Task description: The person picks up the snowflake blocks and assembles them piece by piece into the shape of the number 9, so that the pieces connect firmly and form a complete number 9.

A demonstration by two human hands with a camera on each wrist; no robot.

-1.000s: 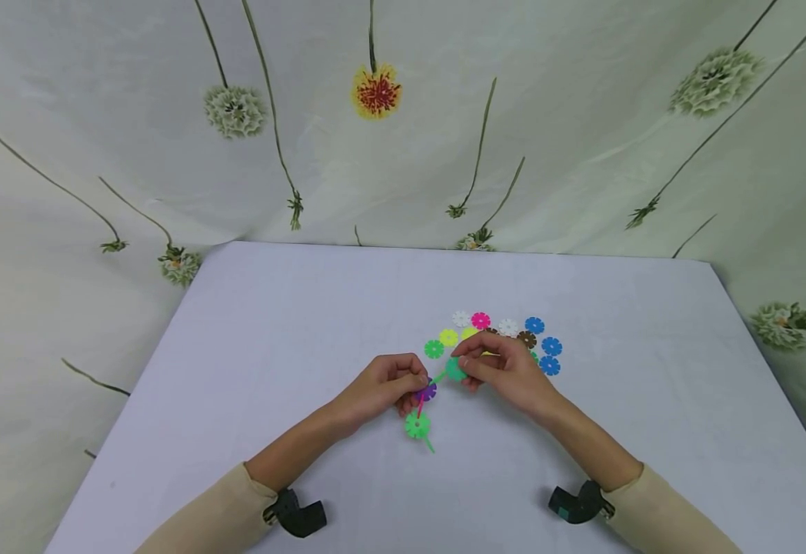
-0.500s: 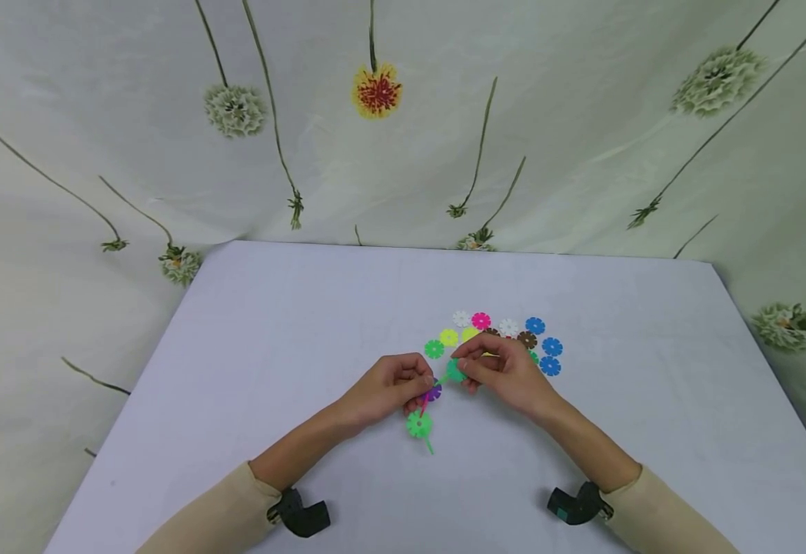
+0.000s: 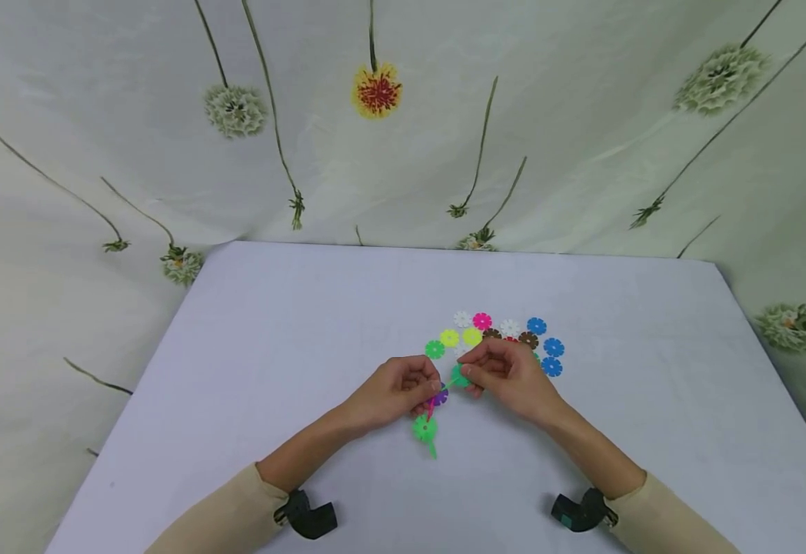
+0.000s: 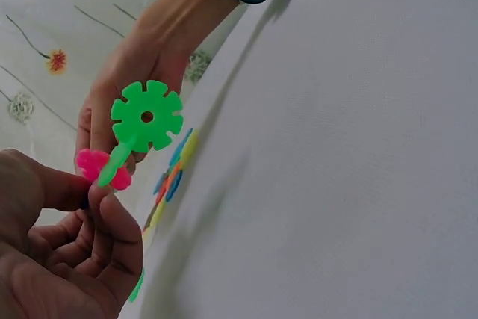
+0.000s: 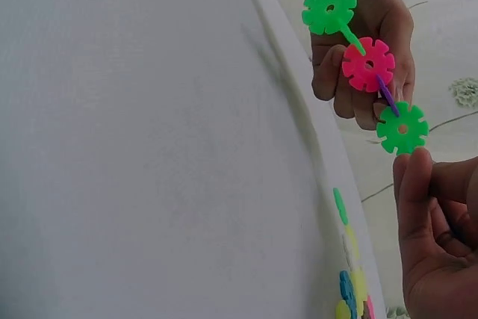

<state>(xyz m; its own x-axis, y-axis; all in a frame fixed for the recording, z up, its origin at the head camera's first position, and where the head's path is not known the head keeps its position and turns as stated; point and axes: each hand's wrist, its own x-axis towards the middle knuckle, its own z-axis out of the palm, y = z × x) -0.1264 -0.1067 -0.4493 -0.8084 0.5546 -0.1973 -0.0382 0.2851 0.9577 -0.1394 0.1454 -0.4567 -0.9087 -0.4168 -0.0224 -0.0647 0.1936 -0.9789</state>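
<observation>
A chain of slotted snowflake discs hangs between my hands above the table. My left hand (image 3: pixel 403 391) pinches it at the purple disc (image 3: pixel 441 396), between thumb and forefinger. Below that, a pink disc (image 5: pixel 368 65) and a green disc (image 4: pixel 147 116) follow, with another green disc edge-on at the free end. On the other side of the purple one sits a green disc (image 5: pixel 403 129). My right hand (image 3: pixel 507 377) pinches a blue-green disc (image 3: pixel 460 375) at the upper end, partly covered by its fingers.
Several loose discs lie flat beyond the hands, among them a green disc (image 3: pixel 434 349), a pink disc (image 3: pixel 482 321) and a blue disc (image 3: pixel 537 326). The right hand hides some of them. A white cloth covers the table (image 3: pixel 292 308), and a flower-print curtain (image 3: pixel 417 154) hangs behind.
Both hands and the chain have shifted slightly right and toward the body, the left hand more so. The chain's lower end has swung a little to the right. Both grips are kept.
</observation>
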